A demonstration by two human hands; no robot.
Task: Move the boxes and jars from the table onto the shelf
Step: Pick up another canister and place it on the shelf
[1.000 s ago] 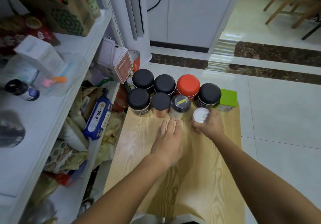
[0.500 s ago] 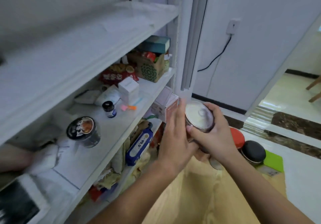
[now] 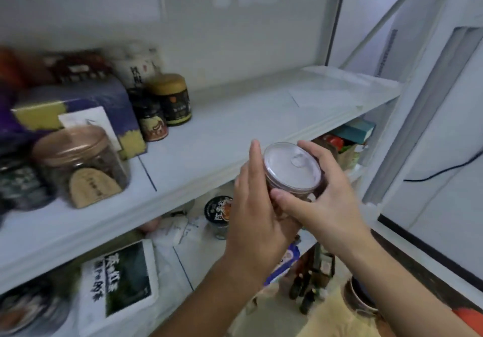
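The round jar (image 3: 291,165), clear plastic lid tipped toward the camera and axis near upright, hangs just before the white shelf (image 3: 235,138) at its front edge. The right hand (image 3: 321,203) curls round it; the left hand (image 3: 257,219) presses straight fingers to its side. Smooth open board lies right of the gold-lidded tin (image 3: 172,99).

One wide-angle view, worn on the head, faces forward and slightly down onto the white flat shelf board (image 3: 261,117) at close range, obliquely toward its right end. Just before the board's front edge, mid-frame, left hand (image 3: 256,221) and right hand (image 3: 326,206) hold a round clear-lidded jar (image 3: 291,165).
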